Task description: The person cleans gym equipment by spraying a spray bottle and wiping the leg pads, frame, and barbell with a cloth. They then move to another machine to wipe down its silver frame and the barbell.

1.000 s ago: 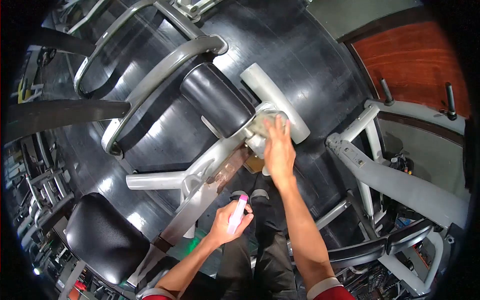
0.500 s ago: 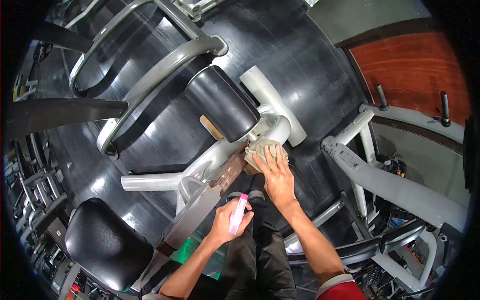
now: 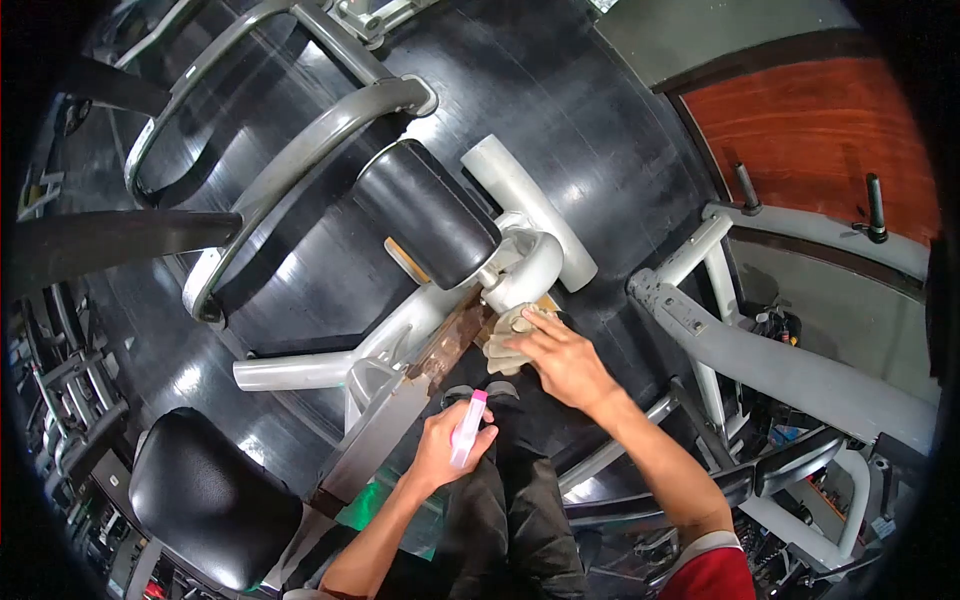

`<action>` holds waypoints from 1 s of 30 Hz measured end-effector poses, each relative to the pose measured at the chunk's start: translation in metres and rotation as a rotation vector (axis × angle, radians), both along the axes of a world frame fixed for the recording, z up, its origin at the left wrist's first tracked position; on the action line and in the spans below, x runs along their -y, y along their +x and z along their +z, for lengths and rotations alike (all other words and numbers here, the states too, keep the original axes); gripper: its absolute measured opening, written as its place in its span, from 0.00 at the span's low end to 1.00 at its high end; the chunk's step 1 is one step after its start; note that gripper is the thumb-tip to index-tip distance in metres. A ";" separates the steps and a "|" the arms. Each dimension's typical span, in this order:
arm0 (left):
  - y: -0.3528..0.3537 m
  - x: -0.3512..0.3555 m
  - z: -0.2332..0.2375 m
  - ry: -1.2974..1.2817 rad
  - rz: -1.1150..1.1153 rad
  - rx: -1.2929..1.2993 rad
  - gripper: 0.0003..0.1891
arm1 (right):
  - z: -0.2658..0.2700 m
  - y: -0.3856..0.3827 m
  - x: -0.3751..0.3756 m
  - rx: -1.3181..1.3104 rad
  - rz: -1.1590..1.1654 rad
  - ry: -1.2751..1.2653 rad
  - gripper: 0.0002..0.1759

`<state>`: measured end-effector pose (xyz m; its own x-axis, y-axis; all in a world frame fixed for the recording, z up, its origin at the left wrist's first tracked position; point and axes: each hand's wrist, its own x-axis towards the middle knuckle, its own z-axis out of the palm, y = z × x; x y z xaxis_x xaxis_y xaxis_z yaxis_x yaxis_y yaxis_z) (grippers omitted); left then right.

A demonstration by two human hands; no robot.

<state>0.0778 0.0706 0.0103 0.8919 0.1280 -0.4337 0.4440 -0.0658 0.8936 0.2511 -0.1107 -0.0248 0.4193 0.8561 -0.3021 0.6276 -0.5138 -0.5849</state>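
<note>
My left hand [image 3: 445,445] is closed around a spray bottle [image 3: 467,432]; its pale head with a pink tip shows, while the rest is hidden. In my right hand [image 3: 572,368] is a beige cloth [image 3: 510,345], bunched under the fingers beside the rounded white joint [image 3: 535,270] of an exercise machine. A black padded roller [image 3: 428,213] is mounted just beyond that joint. The machine's grey beam [image 3: 375,445], with a worn brown stretch near the cloth, runs down to the left past my left hand.
A black seat pad [image 3: 215,500] sits at lower left. Curved grey tubes [image 3: 300,165] stand at upper left. Another machine's pale frame [image 3: 760,350] occupies the right side, below a reddish wooden panel [image 3: 820,140]. Dark floor [image 3: 600,110] lies around the machine.
My right hand has drawn the cloth downward, off the rounded joint, and its fingers have curled more. My left hand still holds the spray bottle. The view has shifted slightly.
</note>
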 end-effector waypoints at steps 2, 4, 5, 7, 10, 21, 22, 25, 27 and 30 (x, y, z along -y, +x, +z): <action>-0.001 0.001 -0.001 -0.011 0.009 0.008 0.09 | 0.019 0.022 -0.008 -0.335 -0.230 -0.008 0.21; -0.003 0.001 -0.002 -0.022 0.020 0.009 0.10 | 0.007 0.048 -0.006 -0.494 -0.466 0.158 0.20; -0.002 0.000 -0.001 -0.001 0.001 -0.005 0.11 | 0.007 0.054 -0.009 -0.468 -0.661 0.210 0.21; -0.002 -0.003 0.000 0.018 -0.022 -0.039 0.13 | 0.004 0.060 -0.026 -0.103 -0.751 0.368 0.24; -0.003 -0.003 -0.001 0.044 -0.054 -0.024 0.14 | -0.037 0.044 -0.032 0.025 -0.369 0.064 0.22; -0.008 0.001 -0.006 0.028 -0.123 -0.078 0.14 | -0.206 0.171 -0.001 -0.989 -0.725 -0.138 0.21; -0.008 0.001 -0.006 0.037 -0.122 -0.081 0.14 | -0.221 0.176 -0.002 -1.036 -0.754 -0.183 0.22; -0.010 -0.003 -0.008 0.051 -0.186 -0.133 0.15 | -0.262 0.180 0.001 -1.124 -1.034 -0.247 0.23; -0.009 -0.005 -0.008 0.100 -0.194 -0.129 0.14 | -0.268 0.180 -0.001 -0.986 -0.975 -0.389 0.23; -0.006 -0.004 -0.009 0.109 -0.129 -0.041 0.14 | -0.254 0.182 -0.003 -0.904 -0.830 -0.435 0.23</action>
<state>0.0719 0.0742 0.0017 0.8857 0.0616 -0.4601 0.4617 -0.2201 0.8593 0.4332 -0.1074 -0.2789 0.2764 0.2020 -0.9396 -0.4936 -0.8090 -0.3191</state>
